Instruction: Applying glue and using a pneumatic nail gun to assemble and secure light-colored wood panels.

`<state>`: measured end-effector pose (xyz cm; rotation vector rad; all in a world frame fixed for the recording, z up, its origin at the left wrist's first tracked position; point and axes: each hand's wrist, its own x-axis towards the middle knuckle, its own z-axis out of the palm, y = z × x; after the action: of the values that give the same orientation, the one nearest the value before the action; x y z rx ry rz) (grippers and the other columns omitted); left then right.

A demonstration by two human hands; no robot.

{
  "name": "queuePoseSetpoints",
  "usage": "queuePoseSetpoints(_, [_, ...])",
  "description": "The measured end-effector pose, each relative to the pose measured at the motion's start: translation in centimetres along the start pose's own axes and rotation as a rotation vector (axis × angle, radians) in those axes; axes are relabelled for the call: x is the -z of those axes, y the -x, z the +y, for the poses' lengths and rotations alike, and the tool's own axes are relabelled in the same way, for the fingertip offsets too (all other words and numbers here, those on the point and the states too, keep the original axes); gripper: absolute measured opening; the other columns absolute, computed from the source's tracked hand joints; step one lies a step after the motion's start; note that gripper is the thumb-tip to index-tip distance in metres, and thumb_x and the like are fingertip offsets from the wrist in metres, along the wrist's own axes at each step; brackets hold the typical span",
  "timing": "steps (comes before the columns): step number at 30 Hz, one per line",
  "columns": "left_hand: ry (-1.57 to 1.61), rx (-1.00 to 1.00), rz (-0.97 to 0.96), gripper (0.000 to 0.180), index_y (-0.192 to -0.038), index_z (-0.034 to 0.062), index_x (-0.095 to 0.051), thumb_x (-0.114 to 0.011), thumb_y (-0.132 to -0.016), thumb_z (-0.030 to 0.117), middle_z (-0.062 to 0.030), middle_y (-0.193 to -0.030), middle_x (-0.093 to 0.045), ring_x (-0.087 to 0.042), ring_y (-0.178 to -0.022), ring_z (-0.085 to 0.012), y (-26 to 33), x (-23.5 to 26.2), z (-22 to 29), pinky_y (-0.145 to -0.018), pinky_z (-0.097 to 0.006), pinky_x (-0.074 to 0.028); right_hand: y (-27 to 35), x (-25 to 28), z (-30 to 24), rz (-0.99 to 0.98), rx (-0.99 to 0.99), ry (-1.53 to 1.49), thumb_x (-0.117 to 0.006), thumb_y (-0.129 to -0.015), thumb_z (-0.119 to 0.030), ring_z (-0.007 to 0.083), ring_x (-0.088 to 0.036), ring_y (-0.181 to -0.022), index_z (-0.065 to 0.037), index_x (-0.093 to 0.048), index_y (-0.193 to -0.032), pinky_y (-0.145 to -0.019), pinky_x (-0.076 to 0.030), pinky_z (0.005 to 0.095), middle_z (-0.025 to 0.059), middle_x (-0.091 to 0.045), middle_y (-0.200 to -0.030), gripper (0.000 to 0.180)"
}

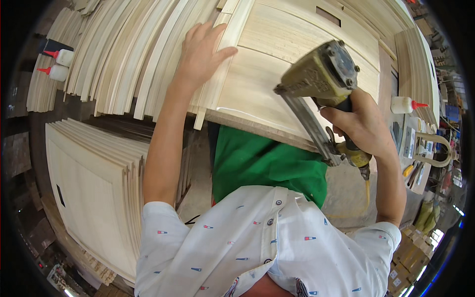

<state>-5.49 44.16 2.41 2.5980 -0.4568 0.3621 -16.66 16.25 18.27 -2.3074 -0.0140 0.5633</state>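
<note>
My right hand [365, 121] is wrapped round the grip of a yellow and black air nail gun [316, 74], held up over the right part of a pale wooden panel [262, 72]. A hose runs down from the gun's handle. My left hand [199, 55] lies with fingers spread and thumb apart on the pale wood at the panel's left edge, beside a long narrow wooden strip [236, 30]. White glue [247, 112] shows as a thin line along the panel's near edge. The gun hides some of the panel's surface.
Many loose wooden strips [133, 54] lie side by side at the left. Finished-looking panels [84, 183] lean in a stack below them. Glue bottles with red tips stand at the far left [58, 73] and at the right [403, 105]. Stacked boards [414, 64] rise at the right.
</note>
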Motion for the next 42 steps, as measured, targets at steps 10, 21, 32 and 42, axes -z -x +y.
queuePoseSetpoints(10, [0.076,-0.303,0.117,0.021,-0.101,0.004,-0.07,-0.064,-0.085,0.015,-0.0101,-0.108,-0.062,-0.054,-0.109,-0.0291,-12.2,-6.4,0.0,-0.096,-0.039,-0.043,-1.0,1.4,1.4,0.011,-0.048,0.017,-0.064,-0.079,-0.013,0.0443,-0.062,-0.091,0.007,-0.054,-0.106,-0.082,-0.048,0.0433,0.0288,-0.065,-0.09,0.035])
queuePoseSetpoints(21, [0.0,-0.339,0.138,0.015,-0.092,0.0044,-0.073,-0.067,-0.084,0.015,-0.0056,-0.101,-0.065,-0.057,-0.102,-0.0257,-14.0,-7.0,0.1,-0.092,-0.037,-0.045,-1.4,1.7,1.7,0.029,-0.026,0.061,-0.063,-0.079,-0.012,0.047,-0.06,-0.089,0.009,-0.05,-0.104,-0.08,-0.048,0.0459,0.0309,-0.063,-0.087,0.035])
queuePoseSetpoints(32, [-0.032,-0.338,0.104,0.017,-0.09,0.0036,-0.073,-0.064,-0.085,0.017,-0.0077,-0.099,-0.065,-0.057,-0.1,-0.0267,-14.5,-6.6,-0.1,-0.09,-0.037,-0.046,-1.4,1.4,1.9,0.03,-0.026,0.054,-0.063,-0.08,-0.012,0.0469,-0.061,-0.09,0.007,-0.051,-0.107,-0.08,-0.048,0.0457,0.0299,-0.064,-0.09,0.036])
queuePoseSetpoints(42, [0.208,-0.356,0.225,0.016,-0.069,-0.0025,-0.065,-0.059,-0.081,0.006,-0.0161,-0.081,-0.06,-0.061,-0.08,-0.0331,-14.4,-6.2,0.7,-0.074,-0.043,-0.048,-1.3,1.1,2.3,0.056,-0.04,0.005,-0.064,-0.079,-0.012,0.0434,-0.063,-0.086,0.007,-0.055,-0.104,-0.08,-0.049,0.0419,0.0277,-0.065,-0.09,0.033])
